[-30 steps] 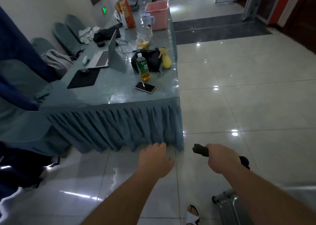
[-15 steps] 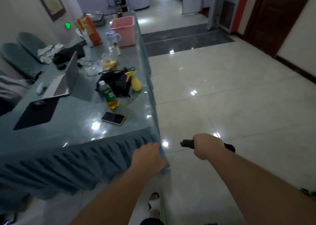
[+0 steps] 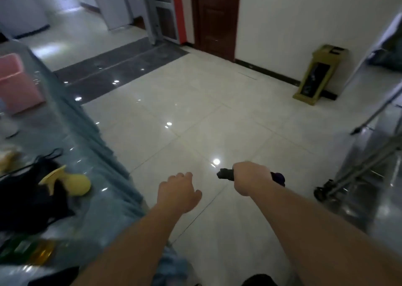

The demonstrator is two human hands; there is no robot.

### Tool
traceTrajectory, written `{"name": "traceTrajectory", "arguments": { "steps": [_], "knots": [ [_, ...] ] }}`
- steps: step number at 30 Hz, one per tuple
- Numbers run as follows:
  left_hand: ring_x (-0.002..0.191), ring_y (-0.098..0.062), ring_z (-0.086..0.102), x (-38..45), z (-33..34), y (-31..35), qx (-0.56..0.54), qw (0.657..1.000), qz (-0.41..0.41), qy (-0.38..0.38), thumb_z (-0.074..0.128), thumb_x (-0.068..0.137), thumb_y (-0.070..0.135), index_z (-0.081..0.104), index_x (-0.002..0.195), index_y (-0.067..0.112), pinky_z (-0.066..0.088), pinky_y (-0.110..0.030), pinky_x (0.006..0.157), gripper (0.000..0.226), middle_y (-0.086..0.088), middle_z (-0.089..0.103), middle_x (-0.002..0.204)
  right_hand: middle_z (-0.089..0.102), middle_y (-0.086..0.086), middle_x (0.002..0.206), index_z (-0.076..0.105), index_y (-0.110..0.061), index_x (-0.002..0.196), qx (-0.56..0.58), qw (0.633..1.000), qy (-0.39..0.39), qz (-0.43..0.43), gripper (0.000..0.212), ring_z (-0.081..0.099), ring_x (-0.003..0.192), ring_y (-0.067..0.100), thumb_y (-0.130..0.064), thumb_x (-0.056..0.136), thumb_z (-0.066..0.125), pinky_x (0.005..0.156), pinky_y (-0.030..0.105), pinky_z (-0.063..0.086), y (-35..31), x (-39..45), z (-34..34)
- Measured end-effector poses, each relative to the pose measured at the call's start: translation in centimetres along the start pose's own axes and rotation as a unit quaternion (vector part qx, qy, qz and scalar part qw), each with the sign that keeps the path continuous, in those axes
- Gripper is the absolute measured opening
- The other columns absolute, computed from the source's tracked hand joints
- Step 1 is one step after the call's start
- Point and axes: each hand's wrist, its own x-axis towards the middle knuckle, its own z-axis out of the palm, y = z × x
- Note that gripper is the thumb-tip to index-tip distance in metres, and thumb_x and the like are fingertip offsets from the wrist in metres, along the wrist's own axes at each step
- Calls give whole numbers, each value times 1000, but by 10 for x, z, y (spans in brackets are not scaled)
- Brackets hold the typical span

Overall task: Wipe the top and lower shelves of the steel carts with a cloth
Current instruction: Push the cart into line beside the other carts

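My right hand (image 3: 250, 180) grips a dark rolled cloth (image 3: 226, 174), whose ends stick out on both sides of the fist, held out over the floor. My left hand (image 3: 177, 195) hangs in the air beside it, fingers loosely curled and holding nothing, just off the corner of the skirted table (image 3: 104, 155). A steel cart (image 3: 374, 168) stands at the right edge of the view; its shiny shelves, slanted legs and a black caster (image 3: 322, 192) show, while its upper part is cut off.
The blue-draped table on the left carries a yellow spray bottle (image 3: 71, 183), a black bag (image 3: 32, 203), a pink bin (image 3: 17, 83) and a drink bottle (image 3: 28, 251). A gold-coloured waste bin (image 3: 315, 74) stands by the far wall beside a brown door (image 3: 215, 18). Glossy tiled floor lies between.
The view has swung right: the table slid to the left edge, and the steel cart, waste bin and door came into sight. Both hands kept their poses, the right still gripping the cloth.
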Motion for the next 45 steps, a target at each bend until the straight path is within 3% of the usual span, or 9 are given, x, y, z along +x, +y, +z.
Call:
{"name": "traceTrajectory", "arguments": {
  "steps": [8,13,17,21,26,31,35,40,45],
  "knots": [
    [127,-25,54,137,-34,104,62,988,137,-33,46,97,59,43,150,26,45,-44,97,62,-1,55,143,57,-5,89,60,-22,106,79,989,-34,122,22,61,83,19,-9,90,53,70,33,43,114,69,1],
    [125,-25,55,212,-61,178,91,980,173,-36,46,97,58,45,149,25,45,-42,95,62,-2,56,141,61,-5,92,62,-25,111,134,974,-41,178,27,65,84,18,-10,90,54,69,32,48,195,120,-1],
    [124,-25,55,258,-74,231,102,973,202,-43,44,97,60,41,154,26,44,-42,95,66,-2,55,140,61,-7,101,62,-26,117,180,958,-41,218,28,66,95,21,-14,92,57,77,35,48,253,148,1],
    [126,-25,54,309,-87,280,121,963,234,-54,43,97,60,40,155,27,44,-41,94,67,-2,56,140,60,-7,96,60,-26,110,202,946,-36,252,21,64,91,20,-17,92,56,71,34,46,300,165,-2],
    [126,-26,55,383,-98,346,154,940,300,-59,44,97,60,42,155,26,45,-42,97,67,-2,57,142,60,-5,97,58,-25,115,229,916,-45,326,23,64,91,19,-17,93,55,83,38,55,352,193,-6],
    [131,-29,52,461,-104,412,196,897,388,-85,44,98,62,40,156,25,44,-45,103,69,-5,54,145,63,-5,102,61,-26,119,277,866,-39,414,31,63,88,20,-15,91,56,77,37,53,390,235,-10],
    [132,-30,52,514,-112,458,241,845,465,-108,44,98,61,39,156,24,45,-47,106,69,-6,54,148,59,-5,93,61,-25,122,339,804,-45,487,32,63,87,21,-15,91,57,84,41,57,404,263,-22],
    [130,-30,54,547,-109,522,289,781,540,-121,45,98,62,42,154,24,46,-46,103,67,-6,55,146,52,-9,88,59,-27,124,397,730,-41,555,36,57,84,19,-13,91,59,74,38,49,412,270,-17],
    [132,-30,53,537,-94,584,321,717,605,-132,44,99,60,39,157,24,44,-45,103,69,-6,53,148,60,-5,95,60,-28,122,433,654,-45,619,30,63,91,19,-18,94,62,87,40,57,424,248,2]
  ]
}}
